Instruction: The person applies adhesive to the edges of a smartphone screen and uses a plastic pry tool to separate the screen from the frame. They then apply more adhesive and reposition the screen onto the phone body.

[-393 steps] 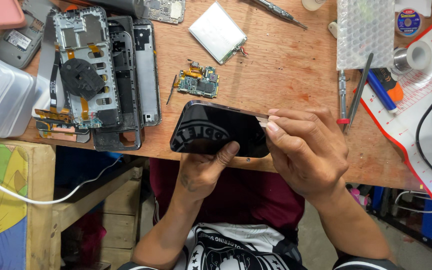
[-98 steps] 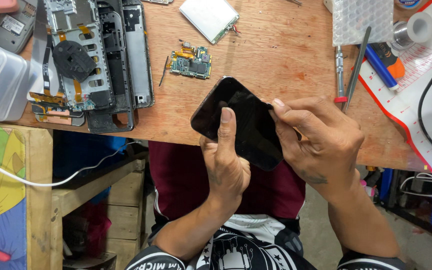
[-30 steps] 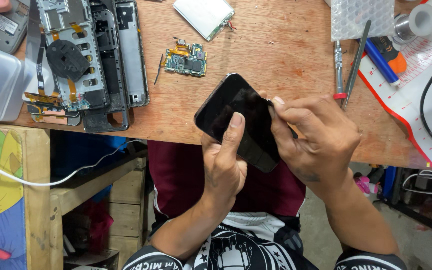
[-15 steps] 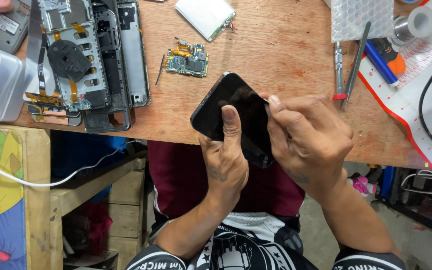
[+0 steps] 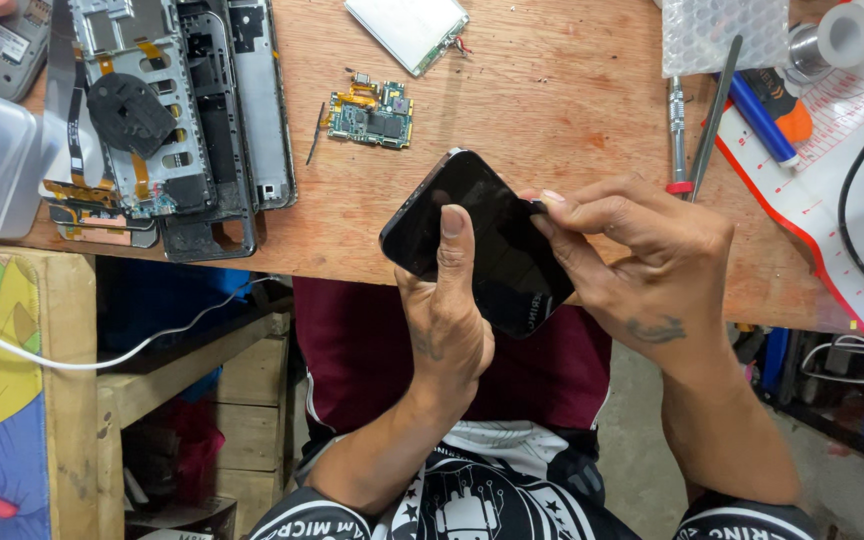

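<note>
Glossy black phone [image 5: 482, 245] sits in left hand [image 5: 447, 330]'s closed grip; right hand [image 5: 642, 265] pinches perhaps a pick.

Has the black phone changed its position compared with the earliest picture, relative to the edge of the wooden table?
Yes. The black phone lay level along the wooden table edge earlier; now it is tilted diagonally, its upper corner over the table.

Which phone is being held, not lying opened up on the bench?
The black phone, glossy and whole, held over the bench edge by the left hand and right hand. The stripped frames lie far left.
</note>
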